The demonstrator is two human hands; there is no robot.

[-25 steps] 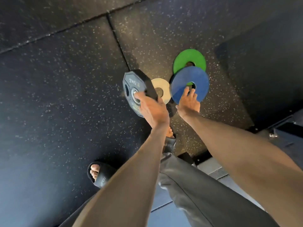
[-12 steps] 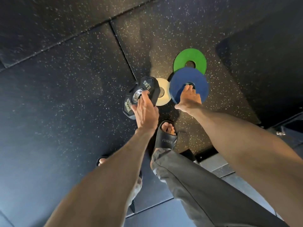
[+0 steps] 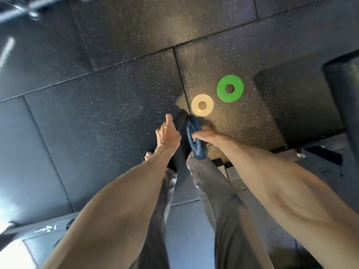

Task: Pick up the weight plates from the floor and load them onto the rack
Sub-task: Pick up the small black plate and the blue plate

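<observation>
My left hand [image 3: 167, 133] grips a black weight plate [image 3: 179, 125], held edge-on above the floor. My right hand [image 3: 206, 137] grips a blue weight plate [image 3: 195, 147] with fingers through its centre hole; the plate hangs upright beside the black one. A small white plate [image 3: 196, 109] and a green plate [image 3: 223, 94] lie flat on the speckled rubber floor [image 3: 116, 94] just beyond my hands. No rack is clearly visible.
My legs in grey trousers [image 3: 211, 200] and a sandalled foot [image 3: 147, 154] stand below the hands. A dark padded block [image 3: 301, 103] sits at the right, a metal bar [image 3: 25, 8] at the top left, and a grey frame [image 3: 38, 228] at the lower left.
Both plates have come up off the floor and turned edge-on in my hands. The view has pulled back as I rise; the white and green plates now lie uncovered.
</observation>
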